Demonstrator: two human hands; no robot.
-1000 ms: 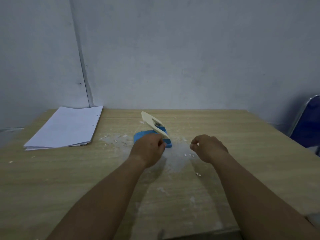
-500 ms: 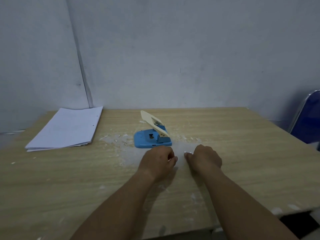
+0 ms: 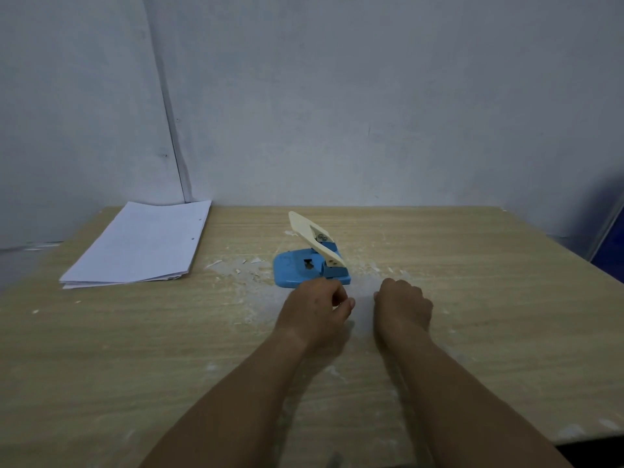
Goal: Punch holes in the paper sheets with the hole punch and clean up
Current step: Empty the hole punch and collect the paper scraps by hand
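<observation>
The left hand [image 3: 315,307] and right hand [image 3: 401,305] curl just near of the punch [image 3: 297,270], likely gathering scraps [image 3: 236,271]. Whether their fingers hold any, I cannot tell

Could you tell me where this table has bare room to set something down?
Free: the table right of the right hand, and its near-left stretch before the paper stack. Crowded: paper scraps between stack and hole punch, by the left hand.

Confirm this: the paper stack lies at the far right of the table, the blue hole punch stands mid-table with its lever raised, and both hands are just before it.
Wrong on one point: the head view shows the paper stack at the far left of the table, not the far right. The rest holds.
</observation>
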